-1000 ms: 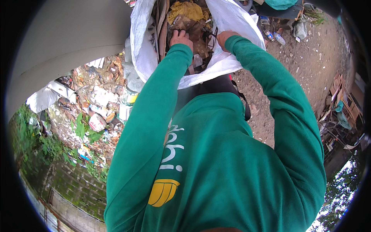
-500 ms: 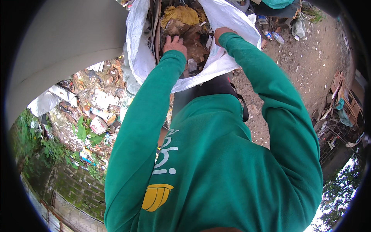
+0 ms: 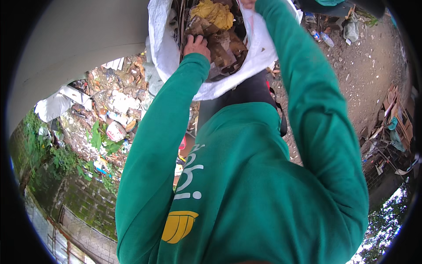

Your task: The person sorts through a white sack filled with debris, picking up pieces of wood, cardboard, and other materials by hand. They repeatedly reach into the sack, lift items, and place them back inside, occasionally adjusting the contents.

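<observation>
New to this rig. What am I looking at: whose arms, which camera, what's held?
No machine here: these are a person's own bare hands and green-sleeved arms. Every picture comes from one fisheye camera on the person's head, looking down, so straight edges bend near the rim. Picture left is the person's left.

The left hand is inside an open white sack, against brown scraps; a crumpled yellow piece lies just beyond. The right hand is by the sack's right side, partly cut off by the top edge. Whether either hand grips something can't be told.

Around them: littered ground with a leafy plant at left, bare dirt with a clear plastic bottle at right.
</observation>
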The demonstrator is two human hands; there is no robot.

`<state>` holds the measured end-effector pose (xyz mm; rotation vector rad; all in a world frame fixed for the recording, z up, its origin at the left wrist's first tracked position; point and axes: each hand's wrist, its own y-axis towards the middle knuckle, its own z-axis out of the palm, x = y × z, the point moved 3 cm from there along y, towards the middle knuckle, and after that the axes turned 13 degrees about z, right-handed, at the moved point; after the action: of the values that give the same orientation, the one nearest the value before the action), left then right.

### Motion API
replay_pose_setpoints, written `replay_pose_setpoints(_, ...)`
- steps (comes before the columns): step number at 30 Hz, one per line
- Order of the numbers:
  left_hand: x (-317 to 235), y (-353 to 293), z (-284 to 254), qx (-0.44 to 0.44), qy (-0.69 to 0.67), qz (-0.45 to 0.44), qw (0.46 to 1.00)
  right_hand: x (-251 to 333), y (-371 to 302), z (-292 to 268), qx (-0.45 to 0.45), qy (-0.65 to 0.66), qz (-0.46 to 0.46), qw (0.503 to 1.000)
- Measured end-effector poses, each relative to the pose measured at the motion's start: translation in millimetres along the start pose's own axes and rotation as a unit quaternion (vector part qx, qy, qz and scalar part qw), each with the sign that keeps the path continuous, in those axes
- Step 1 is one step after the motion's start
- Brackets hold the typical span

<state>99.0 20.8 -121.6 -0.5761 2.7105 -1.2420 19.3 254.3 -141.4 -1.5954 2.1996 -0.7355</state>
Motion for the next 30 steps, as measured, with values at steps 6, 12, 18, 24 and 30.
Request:
replay_pose_setpoints(6, 1.9, 1.7, -6.8, 0.020, -0.041, -0.038, 0.998, 12.7, -37.1, -67.3, 0.011, -0.386, -0.223, 0.895)
replay_pose_setpoints(12, 4.8, 11.6, -14.5, 0.022, -0.065, -0.046, 0.997, 17.2, -45.7, 32.0, 0.120, -0.361, -0.318, 0.868)
replay_pose_setpoints(18, 7.8, 6.9, 0.5, 0.025, -0.056, -0.048, 0.997, 24.6, -14.5, 49.8, 0.145, -0.333, -0.209, 0.908)
replay_pose_setpoints(24, 16.1, 0.3, 1.8, 0.028, -0.057, -0.054, 0.997, -9.9, 20.5, -19.8, 0.081, -0.166, -0.082, 0.979)
replay_pose_setpoints(30, 20.7, 5.1, -10.3, 0.032, -0.055, -0.053, 0.997, -23.7, 38.5, -7.8, 0.047, -0.098, 0.010, 0.994)
